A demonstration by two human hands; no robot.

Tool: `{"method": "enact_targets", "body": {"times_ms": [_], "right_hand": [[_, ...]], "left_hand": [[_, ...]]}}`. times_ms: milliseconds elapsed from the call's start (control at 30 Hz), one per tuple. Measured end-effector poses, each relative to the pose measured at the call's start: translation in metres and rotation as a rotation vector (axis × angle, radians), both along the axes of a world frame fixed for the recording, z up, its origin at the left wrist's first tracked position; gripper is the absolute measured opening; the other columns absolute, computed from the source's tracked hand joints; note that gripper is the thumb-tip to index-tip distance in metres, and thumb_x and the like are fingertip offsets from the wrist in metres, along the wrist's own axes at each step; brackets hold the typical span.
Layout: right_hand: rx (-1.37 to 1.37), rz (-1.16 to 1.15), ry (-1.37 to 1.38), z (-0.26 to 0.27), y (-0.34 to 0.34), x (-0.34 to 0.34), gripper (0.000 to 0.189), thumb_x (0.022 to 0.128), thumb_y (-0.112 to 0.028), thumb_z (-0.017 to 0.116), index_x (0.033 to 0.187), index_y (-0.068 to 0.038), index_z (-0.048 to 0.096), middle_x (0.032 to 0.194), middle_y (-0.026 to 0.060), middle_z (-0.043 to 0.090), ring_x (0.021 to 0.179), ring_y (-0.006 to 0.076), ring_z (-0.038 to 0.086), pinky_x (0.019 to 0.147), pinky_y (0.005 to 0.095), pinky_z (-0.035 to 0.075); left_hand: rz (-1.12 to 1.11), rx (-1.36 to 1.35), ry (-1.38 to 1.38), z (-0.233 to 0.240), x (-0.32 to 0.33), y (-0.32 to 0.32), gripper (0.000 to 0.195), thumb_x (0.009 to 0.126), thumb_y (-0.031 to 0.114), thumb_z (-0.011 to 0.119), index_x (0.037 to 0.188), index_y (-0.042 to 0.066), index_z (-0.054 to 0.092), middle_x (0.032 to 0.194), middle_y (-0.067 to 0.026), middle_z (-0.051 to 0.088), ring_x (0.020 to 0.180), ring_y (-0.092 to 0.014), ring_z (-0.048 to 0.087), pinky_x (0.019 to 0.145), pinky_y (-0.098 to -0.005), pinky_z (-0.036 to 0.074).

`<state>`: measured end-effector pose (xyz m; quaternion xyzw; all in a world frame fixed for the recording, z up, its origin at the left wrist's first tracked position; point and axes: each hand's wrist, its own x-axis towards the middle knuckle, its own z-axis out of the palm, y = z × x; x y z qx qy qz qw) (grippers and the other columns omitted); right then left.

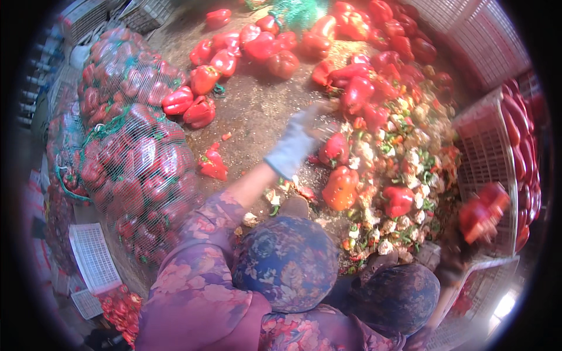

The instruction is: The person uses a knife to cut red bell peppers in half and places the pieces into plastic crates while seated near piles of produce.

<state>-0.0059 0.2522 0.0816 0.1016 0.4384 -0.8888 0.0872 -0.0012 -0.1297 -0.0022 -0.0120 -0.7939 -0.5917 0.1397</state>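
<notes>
My left hand (314,123), in a pale blue-and-white glove, reaches over the ground at the centre. Its blurred fingers are beside red bell peppers (358,94), and whether they touch one is unclear. At the right, my right hand (456,250), in a dark glove, holds a blurred red bell pepper (483,213) near a crate. Between my hands, an orange-red pepper (340,188) and another red pepper (398,201) lie by a heap of cut pepper cores and green stems (412,162). A broken piece of red pepper (213,164) lies left of my left forearm.
Mesh sacks full of red peppers (140,162) stand at the left. A plastic crate (487,162) of peppers stands at the right, with another crate (487,263) below. Loose peppers (263,46) and green netting (298,13) lie ahead. My floral-covered knees (285,263) are below.
</notes>
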Motion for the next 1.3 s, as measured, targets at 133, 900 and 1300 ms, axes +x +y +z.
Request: {"method": "enact_targets", "body": {"times_ms": [133, 900, 1300], "right_hand": [[0.193, -0.097, 0.012, 0.024, 0.045, 0.022, 0.039, 0.091, -0.017, 0.056, 0.128, -0.004, 0.048, 0.111, 0.0069, 0.058, 0.092, 0.0151, 0.059, 0.075, 0.0277, 0.048], [0.966, 0.732, 0.494, -0.001, -0.154, -0.065, 0.021, 0.09, -0.016, 0.062, 0.102, 0.001, 0.06, 0.078, 0.0094, 0.062, 0.071, 0.0149, 0.056, 0.066, 0.0323, 0.048], [0.804, 0.64, 0.175, -0.072, -0.061, 0.003, 0.018, 0.092, -0.02, 0.061, 0.096, -0.002, 0.061, 0.07, -0.0046, 0.052, 0.061, 0.0066, 0.045, 0.052, 0.0258, 0.039]], "left_hand": [[0.788, -0.398, -0.431, -0.051, -0.007, -0.168, 0.064, 0.074, 0.008, 0.066, 0.134, 0.004, 0.043, 0.116, -0.0198, 0.058, 0.111, -0.031, 0.055, 0.097, -0.0365, 0.044], [-0.182, 0.732, -0.278, 0.022, -0.02, 0.013, 0.045, 0.073, 0.013, 0.072, 0.114, 0.01, 0.054, 0.112, -0.0114, 0.059, 0.107, -0.025, 0.056, 0.081, -0.0344, 0.049], [-0.216, 0.647, -0.347, 0.059, 0.001, 0.105, 0.05, 0.067, 0.006, 0.08, 0.11, 0.013, 0.054, 0.107, -0.0019, 0.059, 0.097, -0.014, 0.06, 0.07, -0.0258, 0.056]]}}
